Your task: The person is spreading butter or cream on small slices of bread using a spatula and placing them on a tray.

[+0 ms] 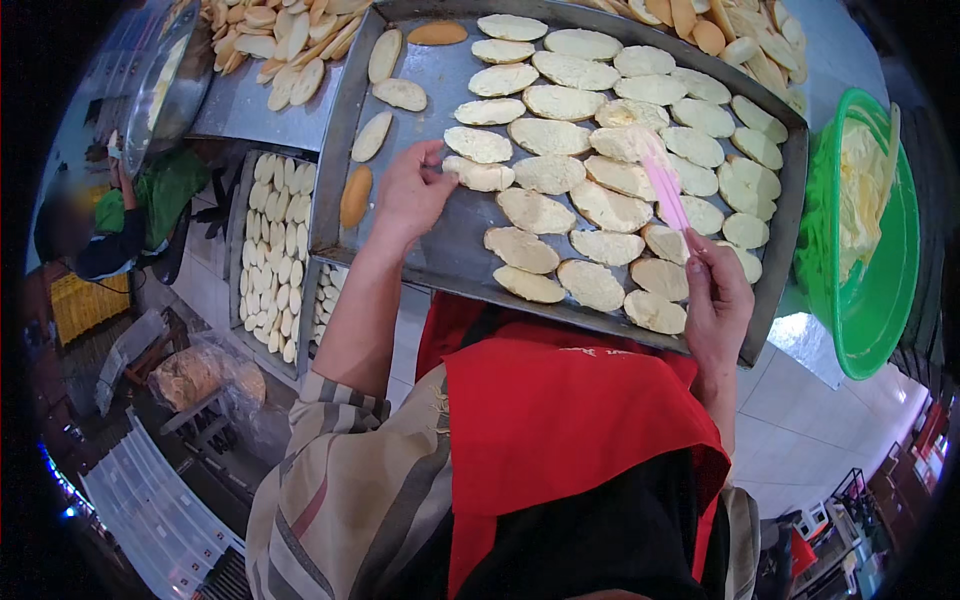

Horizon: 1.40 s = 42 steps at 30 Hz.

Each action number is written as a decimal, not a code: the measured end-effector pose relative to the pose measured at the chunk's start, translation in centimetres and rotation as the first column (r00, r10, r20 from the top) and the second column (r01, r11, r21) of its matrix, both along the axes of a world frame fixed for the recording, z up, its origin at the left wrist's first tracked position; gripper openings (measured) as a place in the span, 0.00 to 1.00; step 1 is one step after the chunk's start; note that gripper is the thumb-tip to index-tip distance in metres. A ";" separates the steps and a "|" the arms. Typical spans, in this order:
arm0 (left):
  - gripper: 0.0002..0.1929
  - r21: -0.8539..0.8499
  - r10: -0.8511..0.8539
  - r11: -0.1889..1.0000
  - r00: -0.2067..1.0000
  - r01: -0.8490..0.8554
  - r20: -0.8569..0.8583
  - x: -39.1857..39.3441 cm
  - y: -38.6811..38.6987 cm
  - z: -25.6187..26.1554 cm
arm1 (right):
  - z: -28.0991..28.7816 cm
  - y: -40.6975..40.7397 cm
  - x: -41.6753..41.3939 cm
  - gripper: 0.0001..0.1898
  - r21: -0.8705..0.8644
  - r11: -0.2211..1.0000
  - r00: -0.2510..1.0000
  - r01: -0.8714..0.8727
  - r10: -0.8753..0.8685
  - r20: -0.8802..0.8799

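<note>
My right hand (720,289) grips the handle of a pink spatula (667,184). Its blade lies over spread-covered bread slices near the middle right of a metal baking tray (442,259). My left hand (412,187) is above the tray's left part, fingers apart. Its fingertips reach the left end of a coated bread slice (480,174); whether they touch it I cannot tell. Rows of oval slices with pale spread fill the tray's middle and right. Along the left side lie several more slices, two of them crust up, including a brown one (356,196).
A green basin (821,232) with creamy spread (862,195) and a utensil stands right of the tray. Bread piles (289,37) lie behind. Another slice-filled tray (234,300) sits lower left. A person (112,225) works at far left beside a metal bowl (139,127).
</note>
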<state>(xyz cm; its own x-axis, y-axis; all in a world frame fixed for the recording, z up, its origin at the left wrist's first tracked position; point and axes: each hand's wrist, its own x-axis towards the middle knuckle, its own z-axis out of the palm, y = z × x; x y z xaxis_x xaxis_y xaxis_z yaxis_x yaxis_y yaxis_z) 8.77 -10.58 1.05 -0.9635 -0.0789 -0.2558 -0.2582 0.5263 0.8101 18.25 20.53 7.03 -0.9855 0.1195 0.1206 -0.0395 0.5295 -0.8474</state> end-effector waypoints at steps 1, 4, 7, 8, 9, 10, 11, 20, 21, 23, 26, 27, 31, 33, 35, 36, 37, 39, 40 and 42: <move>0.21 -0.150 -0.008 0.989 0.998 -0.001 -0.061 -0.3 -0.1 0.2 | 0.1 0.2 0.1 0.12 0.000 1.000 1.000 -0.002 0.002 -0.001; 0.24 -0.225 -0.082 0.973 0.988 0.052 -0.127 -1.6 0.2 0.9 | 0.4 0.6 0.2 0.12 -0.046 0.996 0.994 0.082 -0.078 0.082; 0.24 -0.271 -0.157 0.954 0.985 0.132 -0.075 -2.3 0.8 1.0 | 0.2 0.6 0.1 0.12 -0.042 0.996 0.997 0.075 -0.074 0.024; 0.24 -0.273 -0.158 0.953 0.984 0.132 -0.076 -2.5 1.0 1.0 | 0.1 0.6 0.2 0.12 -0.050 0.997 0.998 0.064 -0.063 0.013; 0.25 -0.285 -0.152 0.950 0.986 0.128 -0.066 -2.6 1.3 1.0 | 0.0 0.6 0.2 0.12 -0.058 0.997 0.999 0.052 -0.052 0.003; 0.26 -0.296 -0.148 0.947 0.988 0.125 -0.054 -2.7 1.4 0.9 | 0.1 0.6 0.3 0.12 -0.059 0.997 0.999 0.054 -0.054 0.004; 0.26 -0.297 -0.149 0.946 0.987 0.127 -0.053 -2.8 1.3 0.7 | 0.1 0.7 0.3 0.12 -0.046 0.997 0.998 0.058 -0.057 0.020; 0.36 -0.529 -0.316 0.809 0.949 0.255 -0.026 -0.5 1.2 2.4 | 0.0 1.4 0.5 0.12 -0.036 0.994 0.995 0.099 -0.098 0.034; 0.37 -0.529 -0.274 0.823 0.960 0.205 -0.055 -0.5 1.2 2.0 | 0.0 1.3 0.3 0.12 -0.047 0.994 0.995 0.098 -0.096 0.034; 0.38 -0.533 -0.222 0.833 0.972 0.145 -0.082 -0.5 1.1 1.6 | 0.1 1.2 0.2 0.12 -0.057 0.996 0.997 0.069 -0.068 0.022; 0.33 -0.553 -0.284 0.823 0.936 0.128 -0.207 -0.4 0.8 2.5 | 0.7 1.5 0.3 0.12 -0.070 0.994 0.996 0.086 -0.087 -0.010; 0.28 -0.609 -0.350 0.774 0.918 0.173 -0.184 -0.4 0.5 3.0 | 0.9 2.2 0.9 0.12 -0.062 0.987 0.988 0.147 -0.149 -0.027; 0.08 -0.833 -0.282 0.530 0.960 0.158 0.003 0.3 -4.1 3.2 | 3.8 6.9 2.7 0.11 -0.139 0.901 0.906 0.411 -0.421 -0.049; 0.11 -0.858 -0.144 0.494 0.987 0.139 0.077 1.5 -5.1 3.5 | 5.2 10.4 1.8 0.11 -0.018 0.886 0.856 0.464 -0.453 -0.247; 0.14 -0.883 -0.187 0.441 0.979 0.162 0.086 2.3 -5.7 3.7 | 6.6 14.5 0.6 0.11 0.083 0.797 0.767 0.599 -0.541 -0.344; 0.16 -0.891 -0.182 0.409 0.974 0.197 0.132 2.6 -5.9 3.9 | 7.6 16.3 0.0 0.12 0.186 0.771 0.780 0.609 -0.540 -0.316; 0.17 -0.884 -0.194 0.417 0.971 0.211 0.141 2.7 -5.3 4.2 | 7.9 18.7 -0.5 0.12 0.262 0.740 0.782 0.620 -0.554 -0.285; 0.18 -0.877 -0.230 0.424 0.963 0.227 0.138 2.7 -4.4 4.8 | 9.2 21.1 -2.5 0.11 0.656 0.583 0.843 0.479 -0.515 -0.157; 0.18 -0.879 -0.217 0.407 0.961 0.248 0.170 2.6 -4.2 4.7 | 8.6 23.6 -3.3 0.11 0.765 0.509 0.866 0.395 -0.483 -0.125; 0.19 -0.884 -0.209 0.386 0.958 0.265 0.196 2.3 -4.1 4.8 | 7.9 25.7 -5.7 0.12 0.880 0.375 0.820 0.291 -0.571 -0.028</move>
<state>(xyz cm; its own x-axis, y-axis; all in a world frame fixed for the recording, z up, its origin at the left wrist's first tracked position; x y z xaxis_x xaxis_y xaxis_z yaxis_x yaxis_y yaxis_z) 11.09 -14.67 5.82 -0.9720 -0.0589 -0.2274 -0.0196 0.9850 -0.1716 12.52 46.21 14.90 -0.8331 0.5195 0.1901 0.5387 0.8400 0.0654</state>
